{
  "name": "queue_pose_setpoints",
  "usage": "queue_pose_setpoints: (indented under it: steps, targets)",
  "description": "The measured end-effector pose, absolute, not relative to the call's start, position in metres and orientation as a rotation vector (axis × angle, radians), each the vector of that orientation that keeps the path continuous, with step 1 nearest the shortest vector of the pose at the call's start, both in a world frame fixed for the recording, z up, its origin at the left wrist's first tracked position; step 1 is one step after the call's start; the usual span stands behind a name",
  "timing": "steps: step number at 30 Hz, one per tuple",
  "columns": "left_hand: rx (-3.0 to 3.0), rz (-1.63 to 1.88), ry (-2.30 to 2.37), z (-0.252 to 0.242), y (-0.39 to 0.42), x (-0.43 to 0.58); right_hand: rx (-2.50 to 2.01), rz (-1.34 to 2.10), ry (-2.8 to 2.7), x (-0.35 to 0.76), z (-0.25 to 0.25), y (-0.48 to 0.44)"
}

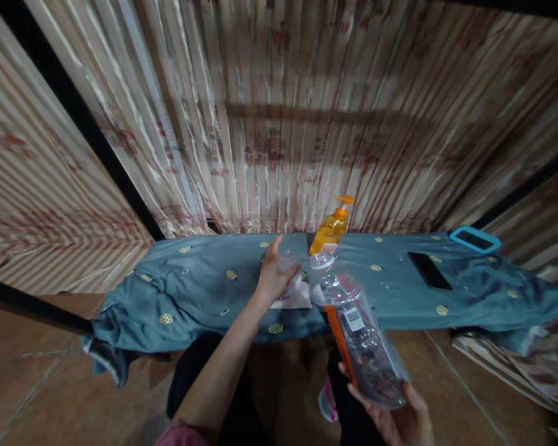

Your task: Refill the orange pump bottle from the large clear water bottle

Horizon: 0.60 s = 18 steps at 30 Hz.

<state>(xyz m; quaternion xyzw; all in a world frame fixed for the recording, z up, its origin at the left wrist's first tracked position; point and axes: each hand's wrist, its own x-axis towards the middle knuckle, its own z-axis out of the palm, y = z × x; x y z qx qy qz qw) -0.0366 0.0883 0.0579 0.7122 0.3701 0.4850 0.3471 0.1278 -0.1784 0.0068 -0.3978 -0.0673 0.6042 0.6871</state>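
Note:
My right hand (390, 412) grips the lower end of a large clear plastic bottle (360, 334) with an orange label, tilted so its open-looking neck points up and to the left. My left hand (274, 275) curls its thumb and fingers around a small clear container (287, 260) above a white paper (302, 295) on the cloth. The container's lower part is partly hidden by the hand. Just behind the big bottle's neck stands a pump bottle (330, 230) of yellow-orange liquid.
A teal cloth (204, 291) with yellow patterns covers the narrow surface. On its right lie a black phone (429, 271) and a blue-framed object (475, 239). Striped curtains (270, 124) hang behind, with dark poles on both sides. A striped bag-like item (506, 378) is at lower right.

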Motion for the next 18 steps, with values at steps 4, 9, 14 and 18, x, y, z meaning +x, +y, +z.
queue_pose_setpoints:
  steps: [4, 9, 14, 18]
  targets:
    - [1.816, 1.212, 0.957, 0.044, 0.090, -0.027, -0.905, 1.318, -0.139, 0.133, 0.000, -0.172]
    - [1.811, 1.231, 0.966, 0.033, 0.090, -0.025, -0.939, 1.310, -0.122, 0.138, -0.014, -0.164]
    - [1.813, 1.243, 0.970, 0.033, 0.088, -0.021, -0.971, 1.312, -0.105, 0.138, -0.017, -0.162]
    - [1.825, 1.228, 0.984, 0.035, 0.087, -0.022, -1.005, 1.297, -0.087, 0.141, -0.020, -0.164]
